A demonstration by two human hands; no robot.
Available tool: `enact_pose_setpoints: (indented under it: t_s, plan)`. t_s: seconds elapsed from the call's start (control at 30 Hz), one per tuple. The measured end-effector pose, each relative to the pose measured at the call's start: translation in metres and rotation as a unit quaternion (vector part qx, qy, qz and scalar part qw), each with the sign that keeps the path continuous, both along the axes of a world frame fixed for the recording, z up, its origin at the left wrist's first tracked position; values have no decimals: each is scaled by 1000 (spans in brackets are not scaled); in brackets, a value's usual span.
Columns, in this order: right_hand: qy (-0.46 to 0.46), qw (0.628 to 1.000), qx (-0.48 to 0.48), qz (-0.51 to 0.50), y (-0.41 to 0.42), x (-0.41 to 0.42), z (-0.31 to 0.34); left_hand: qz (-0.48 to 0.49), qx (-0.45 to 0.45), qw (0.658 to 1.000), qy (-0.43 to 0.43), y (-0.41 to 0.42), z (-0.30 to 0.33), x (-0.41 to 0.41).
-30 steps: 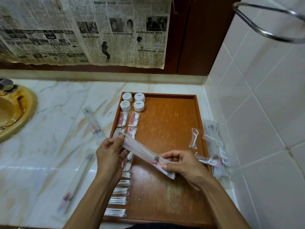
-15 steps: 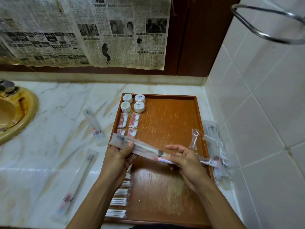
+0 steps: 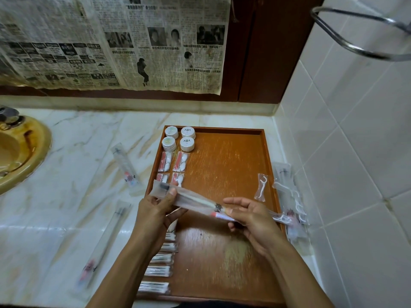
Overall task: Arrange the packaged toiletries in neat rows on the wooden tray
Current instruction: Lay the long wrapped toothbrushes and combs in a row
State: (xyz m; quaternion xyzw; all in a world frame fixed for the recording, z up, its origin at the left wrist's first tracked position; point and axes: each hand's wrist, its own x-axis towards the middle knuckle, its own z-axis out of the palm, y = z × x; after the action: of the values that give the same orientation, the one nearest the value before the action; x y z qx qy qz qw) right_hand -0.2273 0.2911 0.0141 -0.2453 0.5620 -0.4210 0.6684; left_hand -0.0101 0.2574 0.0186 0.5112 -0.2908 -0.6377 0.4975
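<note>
A wooden tray (image 3: pixel 231 165) lies on the marble counter. Along its left side sit several round white jars (image 3: pixel 180 138), red-and-white packets (image 3: pixel 174 162) and cotton-swab packets (image 3: pixel 159 271). Over the tray I hold a long clear-wrapped toothbrush packet (image 3: pixel 195 202) almost level. My left hand (image 3: pixel 155 210) pinches its left end. My right hand (image 3: pixel 249 215) grips its right end, thumb on top, and also holds a floss pick packet (image 3: pixel 280 218). Another floss pick packet (image 3: pixel 261 187) rests near the tray's right rim.
Two more toothbrush packets lie on the counter left of the tray, one (image 3: pixel 127 168) farther and one (image 3: pixel 104 243) nearer. More packets (image 3: pixel 289 196) are piled between tray and tiled wall. A yellow sink (image 3: pixel 20 152) sits far left. A metal rail (image 3: pixel 355 32) juts overhead.
The toothbrush packet has swung from a steep diagonal to nearly level and risen slightly, with both hands still on its ends.
</note>
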Motion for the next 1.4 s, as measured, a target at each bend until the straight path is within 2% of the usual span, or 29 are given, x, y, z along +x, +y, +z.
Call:
enact_pose_setpoints:
  t_s: [0.1, 0.2, 0.37, 0.47, 0.6, 0.73, 0.87, 1.23, 1.4]
  plan:
    - [43, 998, -44, -3, -1, -1, 1, 20, -1, 1000, 2, -1, 4, 2]
    - [20, 997, -60, -53, -2, 0, 3, 42, 1, 999, 4, 0, 3, 1]
    - [-189, 965, -28, -181, -3, 10, 2, 76, 25, 996, 50, 1, -1, -5]
    - [-255, 942, 16, -219, -3, 16, 2, 76, 28, 995, 57, 2, -3, -7]
    - [-213, 959, 65, -179, 2, 17, 2, 72, 17, 997, 33, 2, -2, -7]
    - [-174, 963, 54, -197, 2, 17, 2, 60, 8, 998, 3, 2, 1, -6]
    - [-142, 970, 38, -195, 1, 15, 3, 90, 2, 996, -29, 2, 6, -5]
    - [-94, 976, 5, -196, 0, 12, 5, 115, 23, 992, -52, 3, 15, -9]
    - [-115, 969, -6, -219, 1, 13, 5, 91, 22, 994, -48, 4, 10, -6]
